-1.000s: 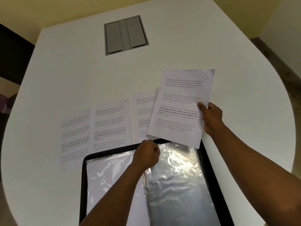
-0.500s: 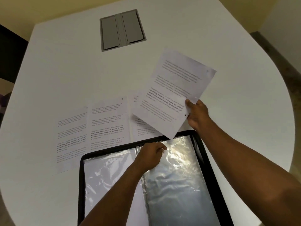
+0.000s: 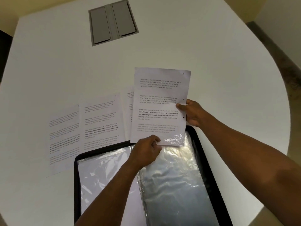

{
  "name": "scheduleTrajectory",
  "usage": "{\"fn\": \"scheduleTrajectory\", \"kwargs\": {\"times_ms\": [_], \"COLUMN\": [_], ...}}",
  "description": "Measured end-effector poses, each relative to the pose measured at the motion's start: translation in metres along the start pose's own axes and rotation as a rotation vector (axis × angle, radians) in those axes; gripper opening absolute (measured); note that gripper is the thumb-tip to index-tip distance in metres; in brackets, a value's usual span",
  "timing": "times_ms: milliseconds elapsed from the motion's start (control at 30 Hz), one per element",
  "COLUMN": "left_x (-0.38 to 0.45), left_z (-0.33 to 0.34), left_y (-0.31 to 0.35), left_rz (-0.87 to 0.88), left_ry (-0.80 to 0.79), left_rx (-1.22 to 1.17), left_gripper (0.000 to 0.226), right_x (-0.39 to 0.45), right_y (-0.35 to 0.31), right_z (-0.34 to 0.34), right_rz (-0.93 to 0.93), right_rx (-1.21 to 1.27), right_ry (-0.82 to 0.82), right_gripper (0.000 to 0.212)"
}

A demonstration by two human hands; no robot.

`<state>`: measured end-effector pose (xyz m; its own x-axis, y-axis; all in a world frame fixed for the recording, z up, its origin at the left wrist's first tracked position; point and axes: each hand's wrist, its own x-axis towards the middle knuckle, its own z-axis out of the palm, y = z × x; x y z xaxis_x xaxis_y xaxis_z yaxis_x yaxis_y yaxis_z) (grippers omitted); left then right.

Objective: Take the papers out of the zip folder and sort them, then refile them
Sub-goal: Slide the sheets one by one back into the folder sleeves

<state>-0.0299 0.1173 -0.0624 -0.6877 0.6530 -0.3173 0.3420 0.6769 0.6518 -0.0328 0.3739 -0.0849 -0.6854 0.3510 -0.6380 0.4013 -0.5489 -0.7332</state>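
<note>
The black zip folder (image 3: 205, 154) lies open at the near edge of the table, showing clear plastic sleeves (image 3: 175, 180) on both sides. My right hand (image 3: 191, 114) grips the punched right edge of a printed sheet (image 3: 159, 105) held upright over the folder's top. Its bottom edge sits inside the mouth of the right-hand sleeve. My left hand (image 3: 145, 151) pinches the top of that sleeve at the sheet's lower left corner. Three more printed sheets (image 3: 99, 124) lie side by side on the table behind the folder; the rightmost is mostly hidden by the held sheet.
The white round table (image 3: 228, 70) carries a grey recessed cable hatch (image 3: 113, 22) at the far middle. Dark floor shows past the table's right edge, a dark shape at the far left.
The held sheet has swung from tilted to upright and dropped toward me, its bottom edge now in the sleeve mouth. My left hand has moved up to pinch the sleeve's top.
</note>
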Motion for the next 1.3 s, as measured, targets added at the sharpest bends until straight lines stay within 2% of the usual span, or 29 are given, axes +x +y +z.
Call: {"fn": "scheduleTrajectory", "kwargs": {"times_ms": [100,200,500,733,1100,1300], "left_x": [0.001,0.003,0.012,0.01,0.019,0.013], "left_z": [-0.006,-0.013,-0.017,-0.027,-0.023,-0.027], "left_y": [-0.009,-0.016,-0.018,-0.033,-0.029,-0.039], "left_rz": [-0.017,-0.036,-0.049,-0.139,-0.101,-0.141], "left_ry": [-0.066,-0.076,-0.091,-0.144,-0.126,-0.095], "left_rx": [0.131,0.227,0.242,0.301,0.197,0.083], "left_gripper": [0.025,0.013,0.011,0.009,0.013,0.006], "right_x": [0.003,0.007,0.024,0.036,0.039,0.047], "right_y": [-0.005,-0.008,-0.005,-0.009,-0.013,-0.015], "right_z": [-0.007,-0.009,0.006,-0.017,0.001,-0.01], "right_rz": [0.025,0.037,0.069,0.142,0.192,0.166], "right_rx": [-0.105,-0.159,-0.323,-0.354,-0.453,-0.547], "right_ry": [-0.039,-0.053,-0.156,-0.112,-0.256,-0.149], "right_gripper": [0.036,0.036,0.037,0.037,0.026,0.035]}}
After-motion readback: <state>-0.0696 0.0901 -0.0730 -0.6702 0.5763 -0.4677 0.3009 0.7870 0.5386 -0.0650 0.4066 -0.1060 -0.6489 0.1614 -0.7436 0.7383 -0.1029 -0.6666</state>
